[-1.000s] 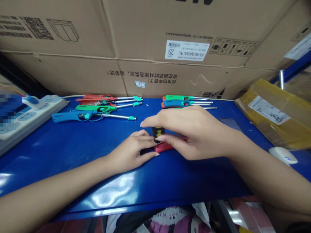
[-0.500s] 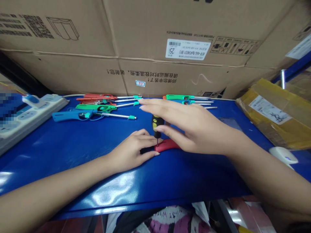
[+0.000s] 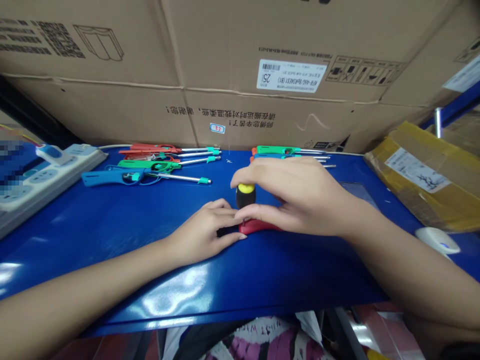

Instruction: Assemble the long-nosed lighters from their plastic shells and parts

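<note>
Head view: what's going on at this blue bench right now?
A person is working on a red lighter lying on the blue table. Their left hand holds its left end down, while the right hand grips a small black-and-yellow screwdriver standing upright on it, its tip hidden by the hand. More long-nosed lighters lie in two bunches behind, with a power strip at the left.

We've got a screwdriver [image 3: 245, 195], short, w/ black handle & yellow cap. It stands upright, tip down on the red lighter [image 3: 257, 226]; shaft is hidden. The lighter lies flat on the blue bench [image 3: 112, 225], approx. mid-front, lengthwise left-right. We see only its rounded red end & a dark bit at the left.
</note>
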Motion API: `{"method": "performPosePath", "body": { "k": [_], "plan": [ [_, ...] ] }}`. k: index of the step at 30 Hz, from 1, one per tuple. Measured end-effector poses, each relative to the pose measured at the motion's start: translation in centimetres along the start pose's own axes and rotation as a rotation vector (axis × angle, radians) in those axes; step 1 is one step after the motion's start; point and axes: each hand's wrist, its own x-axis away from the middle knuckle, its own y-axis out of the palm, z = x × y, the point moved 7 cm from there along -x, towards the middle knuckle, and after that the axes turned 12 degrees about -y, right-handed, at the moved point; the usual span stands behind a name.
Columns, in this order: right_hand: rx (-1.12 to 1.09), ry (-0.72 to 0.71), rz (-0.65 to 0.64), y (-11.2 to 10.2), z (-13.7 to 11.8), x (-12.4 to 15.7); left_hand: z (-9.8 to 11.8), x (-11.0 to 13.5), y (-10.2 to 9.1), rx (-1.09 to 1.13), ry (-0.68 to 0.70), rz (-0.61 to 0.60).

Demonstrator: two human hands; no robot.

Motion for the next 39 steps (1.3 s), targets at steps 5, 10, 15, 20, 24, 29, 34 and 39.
{"method": "performPosePath", "body": {
  "k": [5, 10, 15, 20, 24, 29, 34, 39],
  "plan": [
    [0.056, 0.058, -0.028, 0.5, 0.5, 0.0, 0.1, -0.1, 0.0, 0.002, -0.011, -0.015],
    [-0.048, 0.218, -0.075, 0.7, 1.9, 0.7, 0.5, -0.1, -0.3, 0.030, -0.004, -0.011],
    [-0.248, 0.338, 0.255, -1.9, 4.3, 1.4, 1.1, -0.1, -1.1, -0.011, -0.004, -0.039],
    [-0.385, 0.525, 0.335, -0.3, 7.8, 4.5, 1.9, 0.6, -2.0, -0.309, -0.077, -0.143],
    [-0.323, 0.591, 0.104, 3.4, 8.5, 8.5, 2.6, 1.4, -2.2, -0.552, -0.103, -0.130],
    [-0.112, 0.547, -0.115, 6.2, 8.6, 11.7, 2.7, 0.9, -0.3, -0.521, -0.076, -0.056],
    [-0.084, 0.489, -0.118, 6.9, 8.9, 11.8, 1.7, 0.0, 0.9, -0.421, -0.083, -0.039],
    [-0.056, 0.426, -0.016, 3.2, 8.6, 11.3, 0.9, -0.1, -1.3, -0.156, -0.163, -0.097]
  ]
}}
